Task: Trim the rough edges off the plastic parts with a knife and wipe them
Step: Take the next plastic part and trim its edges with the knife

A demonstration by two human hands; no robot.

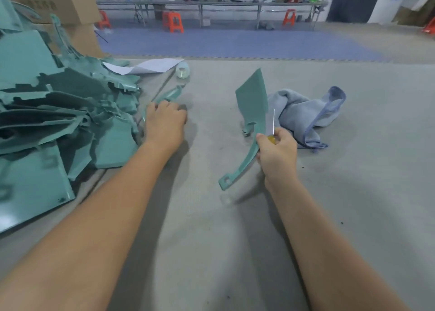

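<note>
Right hand (277,153) held two things at once: a teal plastic part (253,103) and a knife (273,131) w/ yellow handle, thin blade pointing up alongside the part's edge. Its fingers were curled, pinching part + knife handle together near the part's narrow neck; the broad end stood up off the table (235,216), the tail w/ a hole hung down-left. Left hand (164,120) was at the pile of untrimmed parts (58,113), fingers curled over a slim teal piece (170,94) at the pile's edge; whether it actually gripped it, can't tell. Blue cloth (308,113) lay crumpled just behind the right hand.

Risks, as judged:
- One hand carrying both part and blade = weak hold on each. Part could pivot on the pinch and slide vs. the blade, nicking a clean face or the thumb.
- Blade exposed while attention was on the pile at left; a bump could drive it into the cloth or the palm.
- Pulling the slim piece out could shift the stacked parts, maybe tipping some off the table's left side.
- The held part may go unwiped if set down now.
</note>
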